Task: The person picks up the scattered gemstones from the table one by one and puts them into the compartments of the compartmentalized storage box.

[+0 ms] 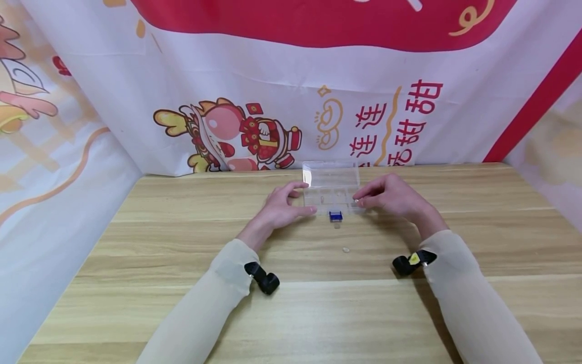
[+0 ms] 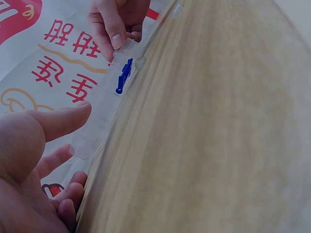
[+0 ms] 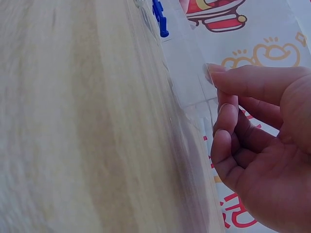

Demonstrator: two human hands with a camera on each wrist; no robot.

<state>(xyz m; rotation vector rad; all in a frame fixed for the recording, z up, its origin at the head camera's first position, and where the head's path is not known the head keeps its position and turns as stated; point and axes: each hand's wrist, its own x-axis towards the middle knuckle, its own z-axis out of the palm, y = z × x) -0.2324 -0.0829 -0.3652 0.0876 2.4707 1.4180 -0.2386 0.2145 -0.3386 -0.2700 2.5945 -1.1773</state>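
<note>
A clear plastic compartment box (image 1: pixel 331 174) sits at the back of the table, its lid raised against the wall cloth. On its front edge is a blue latch (image 1: pixel 336 216). My left hand (image 1: pixel 284 206) rests at the box's left side, thumb and fingers spread, the thumb at the front corner. At the right compartments, my right hand (image 1: pixel 391 198) pinches a small, clear, shiny piece (image 1: pixel 356 200) between thumb and index finger; its exact kind is too small to tell. Small clear bits lie inside the box.
One small clear piece (image 1: pixel 346 249) lies on the wooden table (image 1: pixel 318 313) in front of the box, and another (image 1: pixel 337 226) lies just below the latch. A printed cloth (image 1: pixel 254 65) hangs right behind the box.
</note>
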